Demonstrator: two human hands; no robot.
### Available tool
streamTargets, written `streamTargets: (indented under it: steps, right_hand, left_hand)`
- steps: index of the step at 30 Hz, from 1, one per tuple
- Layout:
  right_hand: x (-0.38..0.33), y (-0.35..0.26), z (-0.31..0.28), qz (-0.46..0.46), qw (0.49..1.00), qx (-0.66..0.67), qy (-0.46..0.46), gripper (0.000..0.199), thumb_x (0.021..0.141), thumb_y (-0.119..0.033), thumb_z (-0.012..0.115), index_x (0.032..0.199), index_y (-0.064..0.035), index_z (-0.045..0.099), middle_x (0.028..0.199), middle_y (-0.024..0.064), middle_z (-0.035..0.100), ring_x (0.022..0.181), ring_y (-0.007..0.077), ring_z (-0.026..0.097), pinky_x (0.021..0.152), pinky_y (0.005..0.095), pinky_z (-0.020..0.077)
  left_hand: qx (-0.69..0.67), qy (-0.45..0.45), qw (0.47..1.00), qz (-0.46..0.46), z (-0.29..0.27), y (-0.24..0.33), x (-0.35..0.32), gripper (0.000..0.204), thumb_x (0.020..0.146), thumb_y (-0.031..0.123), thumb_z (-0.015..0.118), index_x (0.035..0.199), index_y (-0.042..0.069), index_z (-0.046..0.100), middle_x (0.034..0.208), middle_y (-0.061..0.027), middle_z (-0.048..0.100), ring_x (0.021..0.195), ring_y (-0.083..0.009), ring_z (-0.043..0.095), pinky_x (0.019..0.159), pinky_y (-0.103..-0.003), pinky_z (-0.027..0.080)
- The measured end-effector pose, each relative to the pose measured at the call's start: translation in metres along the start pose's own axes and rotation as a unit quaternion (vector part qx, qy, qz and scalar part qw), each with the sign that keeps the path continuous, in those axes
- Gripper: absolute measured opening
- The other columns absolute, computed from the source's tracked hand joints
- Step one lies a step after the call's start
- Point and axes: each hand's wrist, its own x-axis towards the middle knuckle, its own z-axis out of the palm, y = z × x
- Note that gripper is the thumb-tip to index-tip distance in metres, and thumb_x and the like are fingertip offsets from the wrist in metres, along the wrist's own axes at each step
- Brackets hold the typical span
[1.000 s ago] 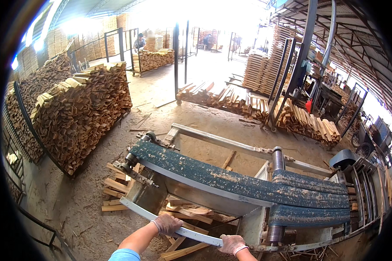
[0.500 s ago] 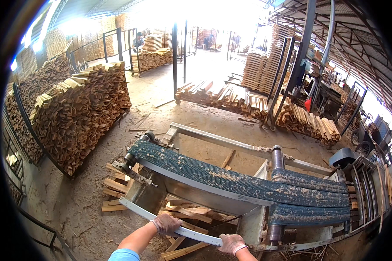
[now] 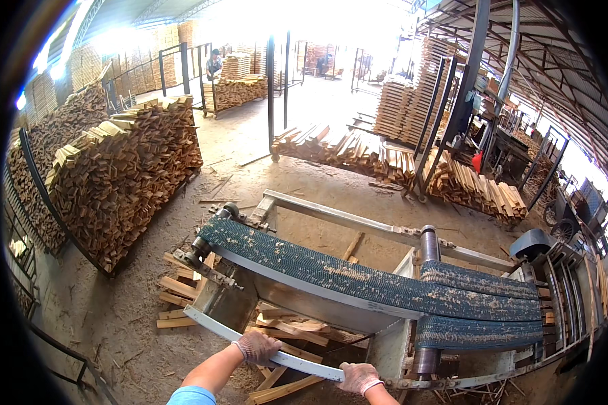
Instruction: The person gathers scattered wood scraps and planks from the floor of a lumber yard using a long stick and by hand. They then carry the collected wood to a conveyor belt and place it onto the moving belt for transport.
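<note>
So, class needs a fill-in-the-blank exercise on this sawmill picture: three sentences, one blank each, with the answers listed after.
1. Both gloved hands, the left hand and the right hand, rest on the pale metal ____ of the machine.
2. The long conveyor belt beyond it is dark ____ in colour, dusted with sawdust.
3. Loose wood offcuts lie ____ the belt, on the ground.

Missing words: rail; blue; under

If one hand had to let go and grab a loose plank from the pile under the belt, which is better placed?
Probably the left hand. It grips the grey rail right above the loose wood pieces, while the right hand holds the rail further along, beside the conveyor frame.
</note>
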Motion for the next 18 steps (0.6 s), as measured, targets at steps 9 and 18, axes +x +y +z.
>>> streamTargets:
  steps: [9,18]
  right_hand:
    - [0.001,-0.001,-0.002,0.003,1.000,-0.001,-0.012,0.045,0.083,-0.045,0.070,0.112,-0.0097,0.067,0.103,0.0132,0.076,0.098,0.0304,0.075,0.083,0.0437,0.0597]
    - [-0.001,-0.002,-0.002,0.003,1.000,0.001,0.001,0.046,0.083,-0.044,0.070,0.113,-0.0093,0.067,0.104,0.0140,0.076,0.098,0.0313,0.074,0.083,0.0440,0.0594]
  left_hand:
    - [0.000,0.017,1.000,0.003,0.005,-0.002,-0.001,0.053,0.088,0.058,0.066,0.106,0.009,0.060,0.092,-0.0140,0.072,0.090,-0.0340,0.072,0.076,-0.048,0.058]
    - [-0.005,0.035,0.999,0.007,0.007,-0.003,-0.001,0.054,0.086,0.060,0.068,0.105,0.009,0.060,0.090,-0.0142,0.071,0.087,-0.0339,0.072,0.074,-0.048,0.058]
